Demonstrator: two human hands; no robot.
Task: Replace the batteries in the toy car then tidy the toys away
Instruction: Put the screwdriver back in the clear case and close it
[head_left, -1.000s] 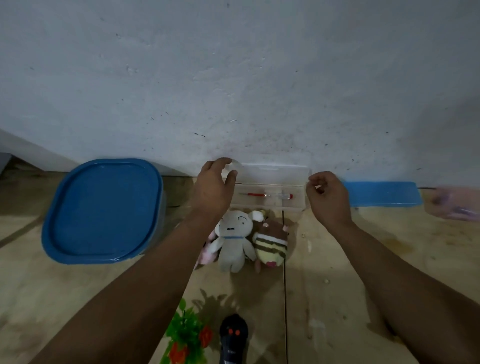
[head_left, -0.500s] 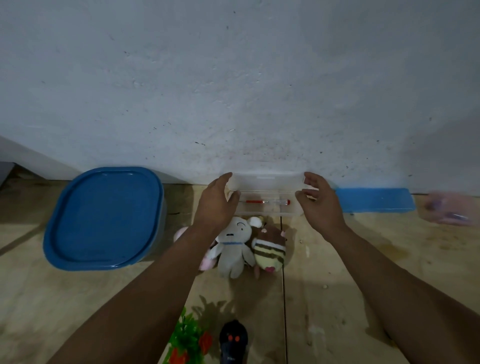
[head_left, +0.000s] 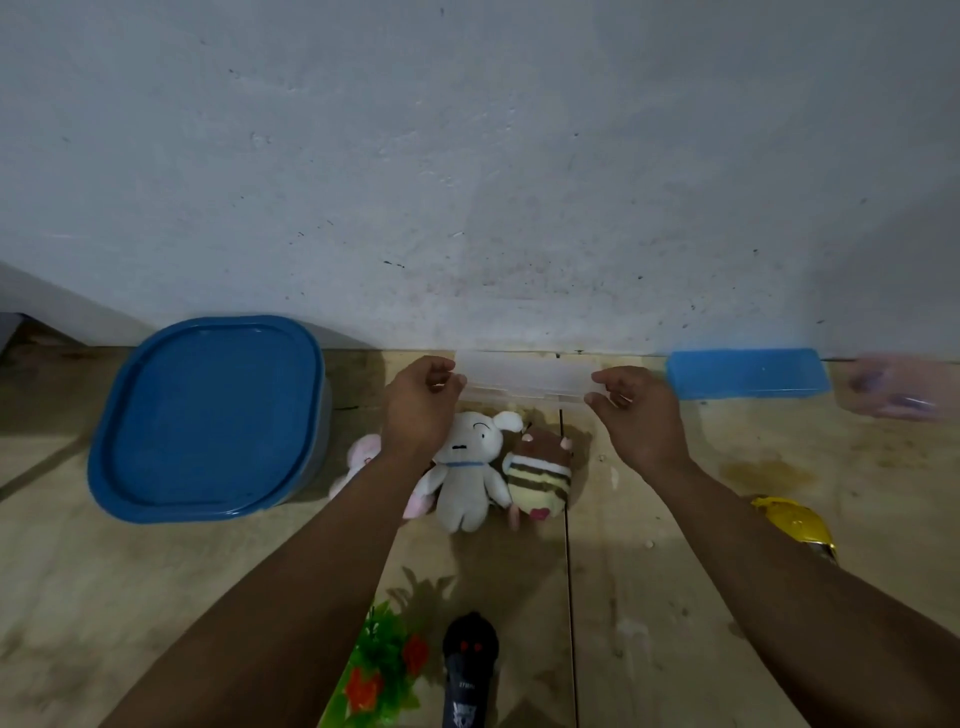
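Note:
A clear plastic case (head_left: 524, 378) lies against the wall with its lid down. My left hand (head_left: 418, 410) pinches its left end and my right hand (head_left: 636, 415) pinches its right end. Just in front lie three plush toys: a pink one (head_left: 363, 457) half hidden by my left arm, a white one (head_left: 467, 470) and a brown striped one (head_left: 540, 475). A black toy remote (head_left: 470, 670) lies at the bottom edge beside a green plastic plant with red flowers (head_left: 382, 670). A yellow toy car (head_left: 795, 525) shows partly behind my right forearm.
A large tub with a blue lid (head_left: 208, 415) stands at the left against the wall. A blue flat box (head_left: 745, 373) lies right of the clear case, with a pinkish translucent case (head_left: 898, 387) beyond it. All rest on a wooden surface (head_left: 156, 597).
The clear case's lid, open a second ago with a red-handled tool showing inside, has come down. Both hands moved onto the case's two ends.

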